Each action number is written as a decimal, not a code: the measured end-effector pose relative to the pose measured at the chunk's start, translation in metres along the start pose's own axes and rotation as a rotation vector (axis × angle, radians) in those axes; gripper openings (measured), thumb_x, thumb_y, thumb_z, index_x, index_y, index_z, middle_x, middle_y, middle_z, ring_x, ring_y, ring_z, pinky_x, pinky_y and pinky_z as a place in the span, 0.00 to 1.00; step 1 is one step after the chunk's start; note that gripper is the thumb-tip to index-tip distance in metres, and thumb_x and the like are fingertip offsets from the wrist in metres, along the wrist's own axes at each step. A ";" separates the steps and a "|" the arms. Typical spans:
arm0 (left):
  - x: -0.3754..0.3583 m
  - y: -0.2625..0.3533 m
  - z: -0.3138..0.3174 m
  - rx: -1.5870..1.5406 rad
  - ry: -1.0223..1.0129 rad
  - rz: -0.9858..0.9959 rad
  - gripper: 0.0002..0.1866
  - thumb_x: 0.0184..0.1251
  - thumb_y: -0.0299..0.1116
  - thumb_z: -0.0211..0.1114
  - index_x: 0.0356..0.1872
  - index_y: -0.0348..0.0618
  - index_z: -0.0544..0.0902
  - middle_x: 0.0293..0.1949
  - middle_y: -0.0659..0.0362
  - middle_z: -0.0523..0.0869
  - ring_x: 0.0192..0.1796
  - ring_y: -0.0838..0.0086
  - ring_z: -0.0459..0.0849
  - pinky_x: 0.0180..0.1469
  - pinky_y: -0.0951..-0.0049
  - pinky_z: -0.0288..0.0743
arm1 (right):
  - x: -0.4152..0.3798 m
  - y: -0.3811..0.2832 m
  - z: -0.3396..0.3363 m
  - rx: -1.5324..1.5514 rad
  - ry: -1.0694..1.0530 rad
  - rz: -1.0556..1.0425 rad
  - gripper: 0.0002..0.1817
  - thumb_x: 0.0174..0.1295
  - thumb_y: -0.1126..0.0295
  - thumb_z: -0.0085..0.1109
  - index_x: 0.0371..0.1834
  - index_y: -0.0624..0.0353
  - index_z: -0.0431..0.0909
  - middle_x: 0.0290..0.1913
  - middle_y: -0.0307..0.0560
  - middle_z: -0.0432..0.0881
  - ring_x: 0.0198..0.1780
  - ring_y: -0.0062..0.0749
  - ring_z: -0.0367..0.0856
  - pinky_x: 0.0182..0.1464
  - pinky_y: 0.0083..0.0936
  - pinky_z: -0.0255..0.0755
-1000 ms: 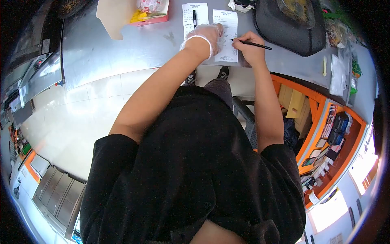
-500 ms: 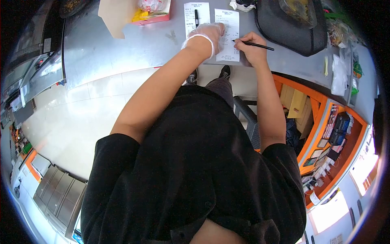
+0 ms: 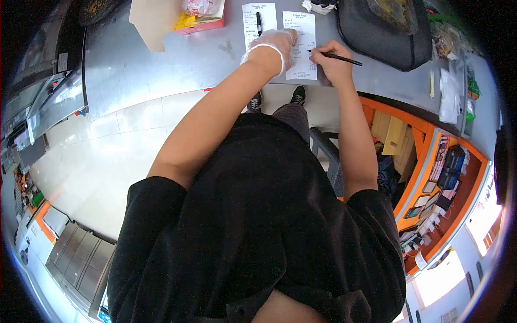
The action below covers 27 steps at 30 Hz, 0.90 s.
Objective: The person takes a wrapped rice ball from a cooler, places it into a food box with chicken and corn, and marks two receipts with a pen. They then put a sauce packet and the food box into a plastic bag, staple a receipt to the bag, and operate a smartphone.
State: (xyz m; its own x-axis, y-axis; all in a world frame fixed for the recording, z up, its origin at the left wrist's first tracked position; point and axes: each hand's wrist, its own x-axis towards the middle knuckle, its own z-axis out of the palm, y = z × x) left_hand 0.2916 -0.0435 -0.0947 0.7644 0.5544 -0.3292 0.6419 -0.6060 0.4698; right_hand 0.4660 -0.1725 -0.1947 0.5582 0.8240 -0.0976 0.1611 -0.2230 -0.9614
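Note:
My left hand point(image 3: 272, 47), in a clear plastic glove, lies flat with its fingers across the inner edge of a long printed receipt point(image 3: 302, 32), holding it against the metal counter. In my bare right hand point(image 3: 335, 60) is a slim black pen point(image 3: 344, 57), pinched between thumb and fingers. The pen's tip is right at the receipt's printed lines, near its right side. A second receipt point(image 3: 251, 15) lies to the left, partly covered by my gloved hand. Across that one rests a black marker point(image 3: 259, 24) with a pale band.
An opened cardboard box point(image 3: 207, 26) with wrapped food stands at the upper left of the metal counter point(image 3: 140, 64). A black padded bag point(image 3: 377, 48) sits beyond my right hand. White plastic bags point(image 3: 448, 97) lie farther right, above an orange shelf unit point(image 3: 431, 177).
The pen tip has shifted very slightly over the receipt, with my right hand. My left hand stays in place on the paper.

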 end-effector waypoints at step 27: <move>0.006 0.004 -0.005 0.089 -0.019 0.011 0.26 0.51 0.40 0.78 0.53 0.47 0.81 0.50 0.49 0.87 0.54 0.52 0.86 0.56 0.55 0.80 | 0.001 -0.013 -0.003 -0.124 -0.048 -0.068 0.11 0.50 0.72 0.74 0.26 0.61 0.78 0.27 0.40 0.82 0.30 0.22 0.78 0.34 0.24 0.73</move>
State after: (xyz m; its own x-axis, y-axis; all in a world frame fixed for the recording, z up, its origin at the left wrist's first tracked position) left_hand 0.2986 -0.0402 -0.0908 0.7716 0.5374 -0.3404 0.6360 -0.6608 0.3986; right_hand 0.4668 -0.1701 -0.1821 0.5032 0.8628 -0.0482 0.2981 -0.2257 -0.9275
